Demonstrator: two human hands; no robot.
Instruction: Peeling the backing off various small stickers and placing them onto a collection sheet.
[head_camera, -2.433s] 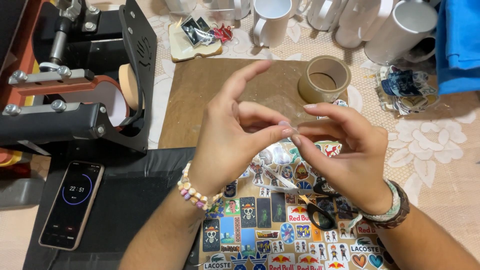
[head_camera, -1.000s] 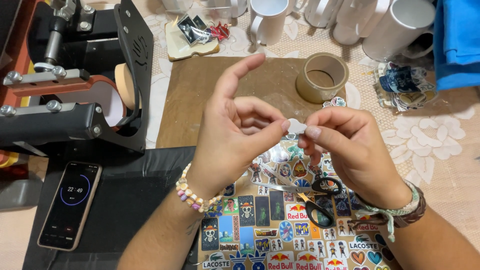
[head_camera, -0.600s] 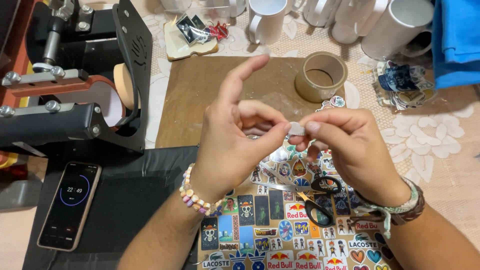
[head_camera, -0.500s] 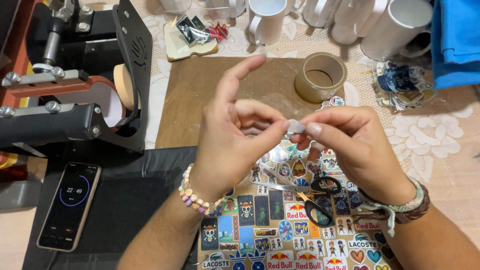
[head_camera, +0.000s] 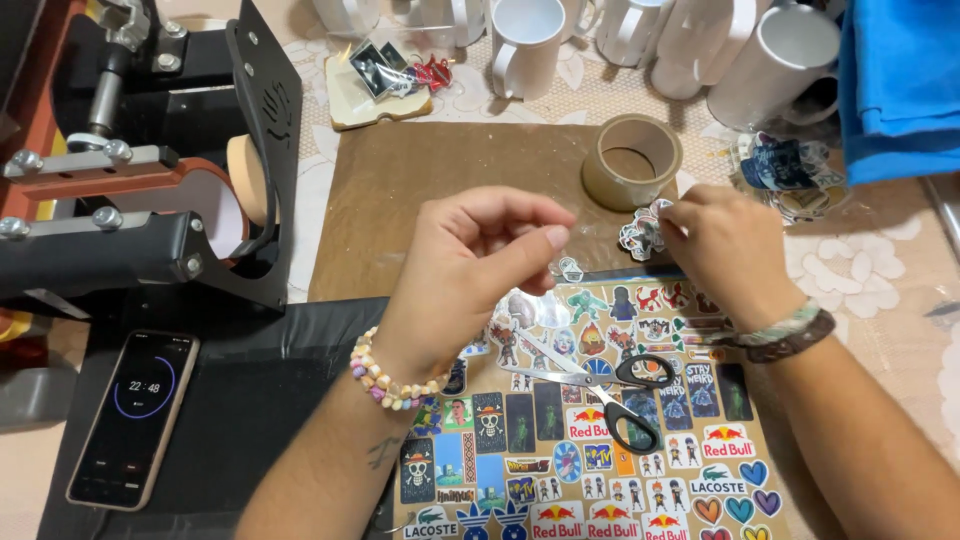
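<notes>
At mid-frame the left hand (head_camera: 470, 265) is loosely curled, thumb and forefinger pinched on a thin clear film scrap (head_camera: 568, 268). Right of it, the right hand (head_camera: 728, 250) is closed, knuckles up, fingertips gripping a small cut-out sticker (head_camera: 640, 230). Both hover over a glossy sticker sheet (head_camera: 600, 460) at the lower centre, where black-handled metal scissors (head_camera: 610, 385) lie. A round roll of tan tape (head_camera: 632, 160) sits on the brown mat (head_camera: 420, 190) above. A phone (head_camera: 135, 415) lies at lower left.
</notes>
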